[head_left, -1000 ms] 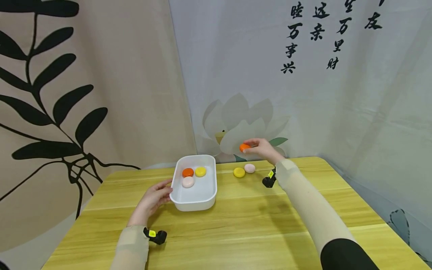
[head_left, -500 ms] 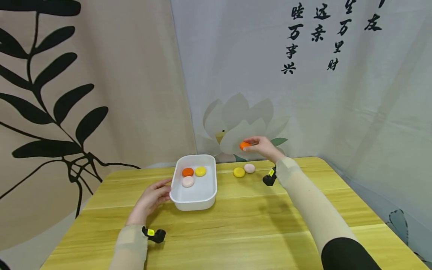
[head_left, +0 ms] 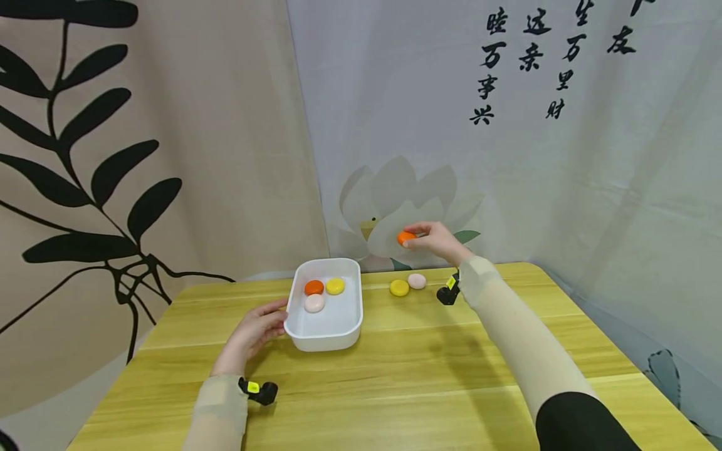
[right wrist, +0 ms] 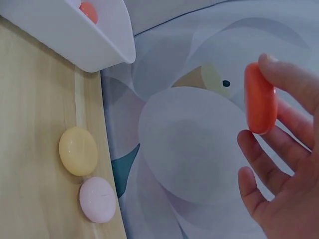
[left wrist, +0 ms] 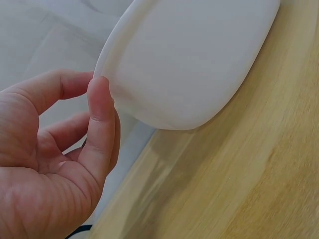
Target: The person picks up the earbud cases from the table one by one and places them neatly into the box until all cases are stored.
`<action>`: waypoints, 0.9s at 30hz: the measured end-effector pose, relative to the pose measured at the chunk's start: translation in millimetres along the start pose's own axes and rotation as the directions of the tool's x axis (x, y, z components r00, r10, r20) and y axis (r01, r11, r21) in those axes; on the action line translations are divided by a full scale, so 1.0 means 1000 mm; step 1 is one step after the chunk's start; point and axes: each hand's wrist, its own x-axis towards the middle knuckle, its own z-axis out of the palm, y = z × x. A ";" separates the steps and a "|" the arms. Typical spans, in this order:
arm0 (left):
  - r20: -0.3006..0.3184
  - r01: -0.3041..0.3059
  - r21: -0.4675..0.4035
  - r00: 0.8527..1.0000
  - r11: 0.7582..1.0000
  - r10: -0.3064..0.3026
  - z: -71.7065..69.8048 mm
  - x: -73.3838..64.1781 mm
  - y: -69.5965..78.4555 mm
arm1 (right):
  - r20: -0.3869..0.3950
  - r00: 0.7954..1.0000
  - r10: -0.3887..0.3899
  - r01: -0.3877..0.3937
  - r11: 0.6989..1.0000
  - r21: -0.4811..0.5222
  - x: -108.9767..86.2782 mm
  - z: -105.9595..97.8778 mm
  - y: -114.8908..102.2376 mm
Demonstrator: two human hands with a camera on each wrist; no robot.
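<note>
My right hand (head_left: 439, 243) pinches a smooth orange disc (right wrist: 260, 98) with rounded edges between thumb and fingertips, raised above the back of the table. In the right wrist view the disc stands on edge, with the lower fingers spread below it. My left hand (head_left: 252, 333) holds the left side of a white plastic box (head_left: 324, 344), its fingertips at the rim in the left wrist view. In the box lie an orange disc (head_left: 313, 287), a yellow disc (head_left: 335, 286) and a pale pink disc (head_left: 314, 304).
Right of the box, a yellow disc (head_left: 399, 288) and a pale pink disc (head_left: 417, 281) lie side by side near the back edge of the wooden table (head_left: 361, 401). Printed cloth (head_left: 395, 125) hangs close behind that edge.
My right hand has risen slightly and shifted a little to the left with the orange disc. My left hand and the box stay nearly where they were.
</note>
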 end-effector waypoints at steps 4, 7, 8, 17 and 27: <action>0.005 0.002 -0.005 1.000 1.000 -0.002 0.000 0.000 -0.002 | 0.005 1.000 -0.007 0.007 1.000 0.006 0.001 0.002 -0.003; 0.006 0.005 -0.005 1.000 1.000 -0.005 0.000 0.000 -0.003 | 0.010 1.000 -0.014 0.014 1.000 0.001 0.001 0.003 -0.005; 0.006 0.005 -0.006 1.000 1.000 -0.005 0.000 0.000 -0.004 | 0.013 1.000 -0.016 0.016 1.000 0.000 0.001 0.004 -0.005; -0.002 0.007 -0.004 1.000 1.000 -0.007 0.000 0.003 -0.003 | 0.011 1.000 -0.002 0.002 1.000 -0.002 0.003 0.004 -0.008; -0.012 0.013 0.008 1.000 1.000 -0.013 0.001 0.003 -0.003 | 0.013 1.000 -0.002 0.002 1.000 -0.027 0.006 0.004 -0.011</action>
